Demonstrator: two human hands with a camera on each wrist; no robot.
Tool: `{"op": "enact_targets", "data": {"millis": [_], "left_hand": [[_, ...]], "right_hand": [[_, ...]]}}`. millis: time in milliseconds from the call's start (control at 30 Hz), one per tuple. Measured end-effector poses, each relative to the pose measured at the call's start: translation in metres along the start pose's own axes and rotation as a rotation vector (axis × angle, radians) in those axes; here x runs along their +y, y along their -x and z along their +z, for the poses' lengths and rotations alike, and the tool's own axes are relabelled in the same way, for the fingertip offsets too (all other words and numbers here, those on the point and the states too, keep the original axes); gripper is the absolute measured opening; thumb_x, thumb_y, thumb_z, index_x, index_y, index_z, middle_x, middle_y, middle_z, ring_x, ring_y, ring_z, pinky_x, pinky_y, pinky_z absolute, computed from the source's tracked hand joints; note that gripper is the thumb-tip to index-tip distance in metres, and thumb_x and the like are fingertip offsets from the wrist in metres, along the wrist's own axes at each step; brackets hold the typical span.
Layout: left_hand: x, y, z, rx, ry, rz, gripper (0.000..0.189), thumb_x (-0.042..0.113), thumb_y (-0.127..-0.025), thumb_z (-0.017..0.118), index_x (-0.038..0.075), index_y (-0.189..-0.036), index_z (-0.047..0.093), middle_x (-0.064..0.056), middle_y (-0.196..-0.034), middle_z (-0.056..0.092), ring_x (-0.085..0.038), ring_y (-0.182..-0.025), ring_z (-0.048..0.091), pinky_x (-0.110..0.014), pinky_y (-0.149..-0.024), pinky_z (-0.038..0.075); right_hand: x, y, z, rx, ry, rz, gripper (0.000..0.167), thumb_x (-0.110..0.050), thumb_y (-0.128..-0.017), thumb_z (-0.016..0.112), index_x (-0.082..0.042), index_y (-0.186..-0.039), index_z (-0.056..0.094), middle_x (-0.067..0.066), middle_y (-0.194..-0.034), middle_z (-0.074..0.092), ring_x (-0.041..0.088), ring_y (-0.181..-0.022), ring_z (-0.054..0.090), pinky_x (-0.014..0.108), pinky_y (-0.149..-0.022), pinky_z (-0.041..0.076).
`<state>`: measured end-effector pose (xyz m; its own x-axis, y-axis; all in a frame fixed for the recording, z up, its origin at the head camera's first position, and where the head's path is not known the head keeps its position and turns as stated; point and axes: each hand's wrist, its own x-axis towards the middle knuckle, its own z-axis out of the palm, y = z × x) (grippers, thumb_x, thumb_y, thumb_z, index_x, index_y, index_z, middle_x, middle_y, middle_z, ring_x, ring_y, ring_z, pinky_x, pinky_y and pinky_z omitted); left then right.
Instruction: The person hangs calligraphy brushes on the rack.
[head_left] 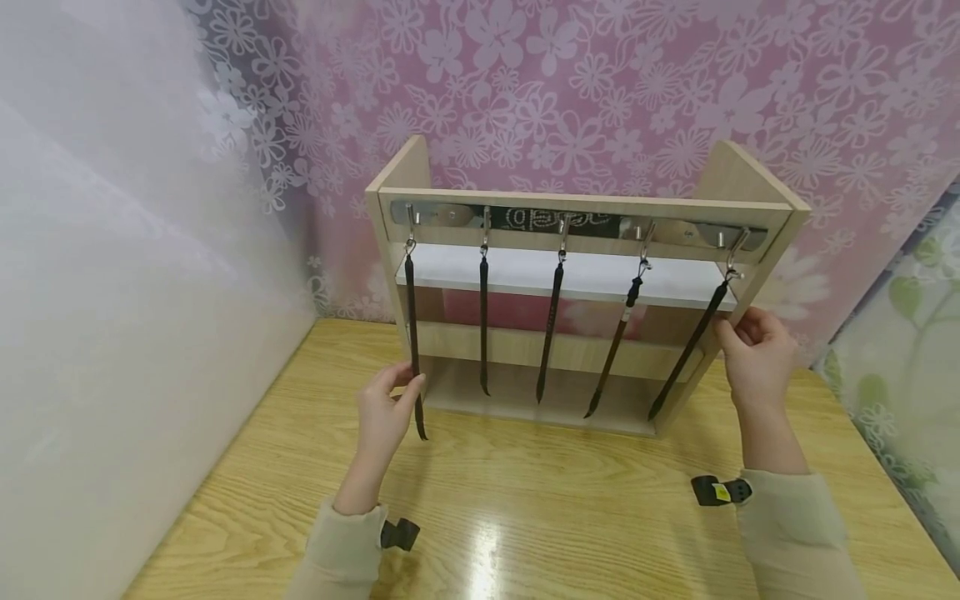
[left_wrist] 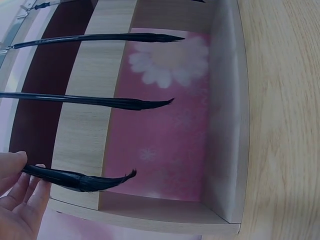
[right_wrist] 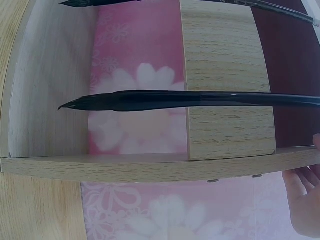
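A small wooden shelf (head_left: pixel 600 202) carries a metal hook strip (head_left: pixel 453 215) across its front, and several dark calligraphy brushes hang from its hooks. My left hand (head_left: pixel 386 408) pinches the leftmost brush (head_left: pixel 412 317) between thumb and fingers, low on its handle. In the left wrist view, that brush's black tip (left_wrist: pixel 107 182) curves beyond my fingertips. My right hand (head_left: pixel 761 354) grips the shelf's right side panel (head_left: pixel 772 242), thumb on the inner side and fingers outside. Close to that thumb hangs the rightmost brush (head_left: pixel 690 350), slanted, its tip near the shelf's bottom.
Between the two end brushes hang a thin brush (head_left: pixel 483 325), a middle brush (head_left: pixel 551 333) and a brown-handled brush (head_left: pixel 618 346). The shelf stands on a wood-grain table (head_left: pixel 525 492), before a pink floral wall (head_left: pixel 570 92). A white wall (head_left: pixel 150 292) rises at the left.
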<state>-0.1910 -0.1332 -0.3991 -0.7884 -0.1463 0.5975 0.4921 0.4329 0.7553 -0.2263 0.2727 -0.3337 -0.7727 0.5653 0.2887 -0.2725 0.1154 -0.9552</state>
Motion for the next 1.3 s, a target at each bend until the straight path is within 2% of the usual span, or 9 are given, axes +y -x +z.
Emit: {"op": "enact_targets", "data": {"millis": [200, 533, 900, 1067, 1167, 1300], "left_hand": [[-0.004, -0.002, 0.002, -0.002, -0.014, 0.027, 0.019, 0.003, -0.079, 0.064, -0.007, -0.095, 0.062, -0.015, -0.084, 0.062, -0.027, -0.076, 0.061, -0.030, -0.059, 0.055], [-0.019, -0.008, 0.011, -0.002, 0.035, -0.034, 0.019, -0.001, -0.078, 0.064, -0.009, -0.095, 0.060, -0.015, -0.086, 0.060, -0.026, -0.079, 0.061, -0.026, -0.063, 0.054], [-0.028, -0.019, 0.025, 0.041, 0.007, -0.025, 0.016, -0.001, -0.077, 0.065, -0.008, -0.091, 0.061, -0.016, -0.085, 0.060, -0.027, -0.080, 0.059, -0.026, -0.063, 0.054], [-0.031, -0.021, 0.029, 0.041, 0.010, -0.024, 0.015, -0.001, -0.078, 0.064, -0.008, -0.091, 0.061, -0.017, -0.086, 0.061, -0.027, -0.079, 0.059, -0.025, -0.063, 0.054], [-0.033, -0.021, 0.030, 0.039, 0.019, -0.027, 0.015, -0.001, -0.078, 0.064, -0.009, -0.090, 0.060, -0.017, -0.085, 0.060, -0.027, -0.078, 0.059, -0.025, -0.062, 0.054], [-0.034, -0.022, 0.030, 0.044, 0.017, -0.027, 0.016, 0.000, -0.078, 0.064, -0.009, -0.090, 0.061, -0.017, -0.084, 0.061, -0.027, -0.077, 0.060, -0.025, -0.062, 0.054]], "right_hand": [[0.000, -0.001, 0.001, -0.004, -0.005, -0.009, 0.017, 0.000, -0.076, 0.064, -0.013, -0.086, 0.060, -0.007, -0.077, 0.060, 0.003, -0.076, 0.058, 0.007, -0.066, 0.045], [0.001, 0.000, -0.001, -0.002, -0.039, -0.002, 0.018, 0.003, -0.075, 0.063, -0.012, -0.085, 0.060, -0.007, -0.077, 0.060, 0.003, -0.077, 0.058, 0.007, -0.066, 0.045], [0.000, 0.000, -0.005, 0.007, -0.033, -0.012, 0.016, 0.000, -0.076, 0.063, -0.013, -0.084, 0.060, -0.007, -0.076, 0.060, 0.003, -0.076, 0.058, 0.007, -0.066, 0.045], [0.006, 0.001, -0.010, -0.019, 0.008, -0.072, 0.014, -0.001, -0.077, 0.065, -0.012, -0.085, 0.062, -0.009, -0.076, 0.061, 0.002, -0.077, 0.058, 0.007, -0.067, 0.045], [0.010, 0.004, -0.015, -0.039, 0.035, -0.126, 0.015, -0.002, -0.077, 0.065, -0.006, -0.091, 0.064, -0.009, -0.079, 0.062, 0.003, -0.078, 0.059, 0.008, -0.068, 0.046], [0.010, 0.010, -0.023, -0.047, 0.142, -0.166, 0.022, -0.006, -0.078, 0.065, -0.002, -0.100, 0.063, -0.010, -0.086, 0.062, 0.001, -0.082, 0.058, 0.007, -0.069, 0.045]]}}
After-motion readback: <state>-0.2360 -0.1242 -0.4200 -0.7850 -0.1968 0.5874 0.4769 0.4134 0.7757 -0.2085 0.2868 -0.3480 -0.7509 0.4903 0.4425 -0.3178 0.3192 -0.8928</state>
